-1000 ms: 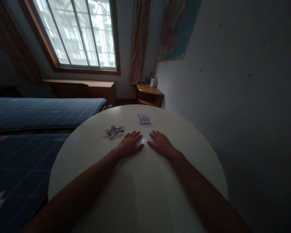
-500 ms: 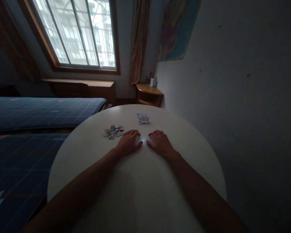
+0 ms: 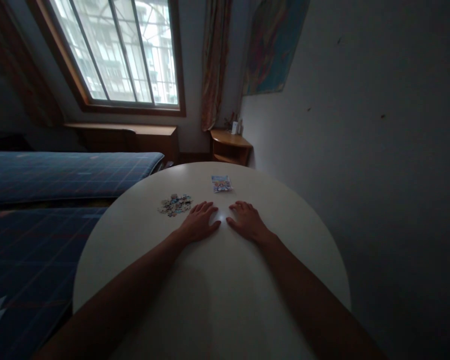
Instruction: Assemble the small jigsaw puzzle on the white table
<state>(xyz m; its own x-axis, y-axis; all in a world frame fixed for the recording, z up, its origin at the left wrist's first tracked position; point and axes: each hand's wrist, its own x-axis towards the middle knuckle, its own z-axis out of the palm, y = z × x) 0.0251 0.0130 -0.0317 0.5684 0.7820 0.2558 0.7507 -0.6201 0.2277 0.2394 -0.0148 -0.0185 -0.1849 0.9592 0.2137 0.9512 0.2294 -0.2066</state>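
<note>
My left hand rests on the white round table, thumb apart from the fingers and nothing held. Close to its left lies a loose heap of jigsaw puzzle pieces, small and mixed in colour. My right hand lies on the tabletop too, fingers spread and holding nothing. A narrow gap separates the two thumbs. Beyond the hands, near the far side of the table, is a small flat packet or picture card with a blue and multicoloured print; which of these it is I cannot tell.
A bed with a blue plaid cover stands left of the table. Behind are a wooden desk under the barred window and a corner shelf with small items. A bare wall runs along the right.
My left hand's fingers have shifted very slightly. Otherwise the hands, the puzzle pieces and the printed item stay where they were.
</note>
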